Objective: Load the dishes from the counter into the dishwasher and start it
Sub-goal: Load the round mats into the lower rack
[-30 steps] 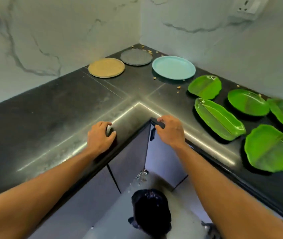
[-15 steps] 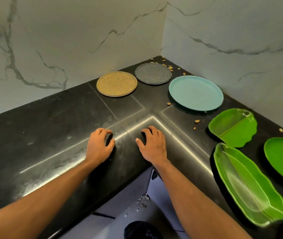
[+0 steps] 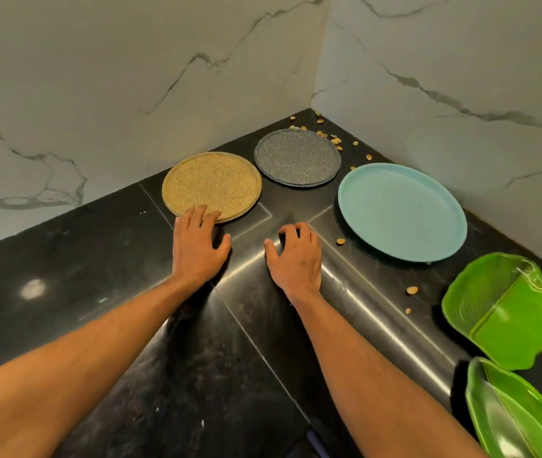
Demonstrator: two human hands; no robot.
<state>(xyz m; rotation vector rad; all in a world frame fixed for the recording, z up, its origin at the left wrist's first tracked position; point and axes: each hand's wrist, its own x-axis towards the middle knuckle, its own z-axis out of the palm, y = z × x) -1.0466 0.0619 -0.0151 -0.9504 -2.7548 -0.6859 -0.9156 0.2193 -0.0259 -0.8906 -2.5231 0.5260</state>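
Left hand [image 3: 196,251] has advanced; straight fingers [image 3: 198,214] touch the tan plate [image 3: 211,185], gripping nothing. Right hand [image 3: 296,259] rests empty, loosely curled, on the desk [image 3: 97,276]. Hook the rim first.

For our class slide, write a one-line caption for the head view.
Left hand touches the tan plate; right hand rests on the black counter.

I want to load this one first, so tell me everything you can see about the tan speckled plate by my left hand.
The tan speckled plate is round and shallow, sandy yellow-brown with a grainy speckle and a low raised rim. Its finish looks matte, but the material cannot be told. It appears empty and lies flat, face up, on the black counter near the wall corner. The grey speckled plate sits close to its right and does not seem to touch it. The left hand lays straight fingertips on its near rim.
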